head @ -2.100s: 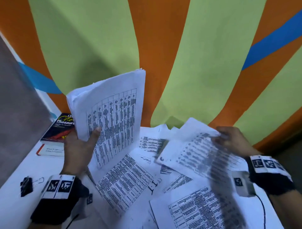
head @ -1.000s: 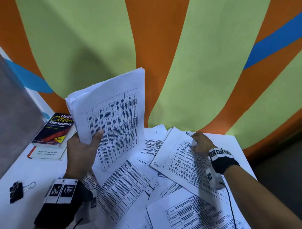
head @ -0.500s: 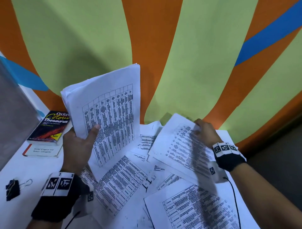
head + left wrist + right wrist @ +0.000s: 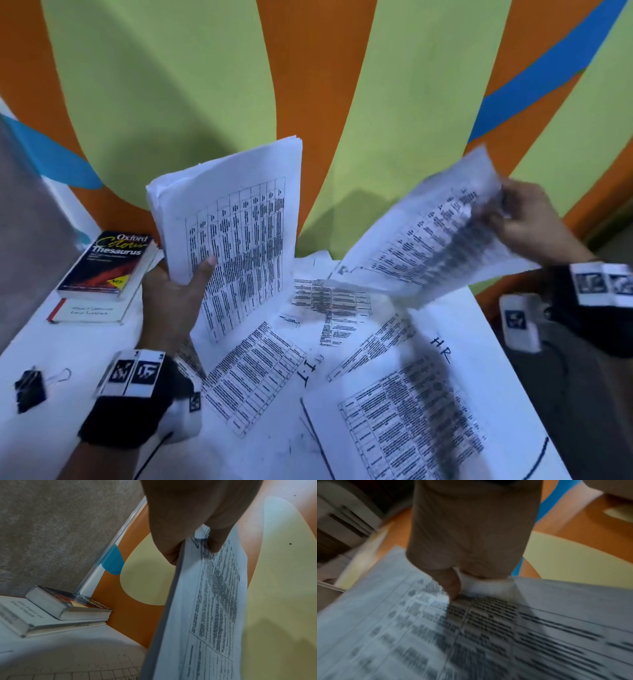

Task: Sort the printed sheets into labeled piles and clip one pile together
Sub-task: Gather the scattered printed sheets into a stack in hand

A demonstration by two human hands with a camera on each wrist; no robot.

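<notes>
Between pinching fingers [image 4: 452, 586], one sheet [image 4: 488, 635]

place: we take it for a classroom or office | cues: painted wall [image 4: 191, 85]; white table [image 4: 44, 442]; thesaurus [image 4: 106, 263]; binder clip [image 4: 30, 390]; printed sheets [image 4: 253, 383]

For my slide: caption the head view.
Left hand holds a paper stack upright; right hand lifts one printed sheet.

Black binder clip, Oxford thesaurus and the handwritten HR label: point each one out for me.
Black metal binder clip [image 4: 30, 390]: head view, on its black body.
Black paperback Oxford thesaurus [image 4: 109, 260]: head view, middle of its front cover.
Handwritten HR label [image 4: 441, 348]: head view, on the letters, inked on the white table surface.
</notes>
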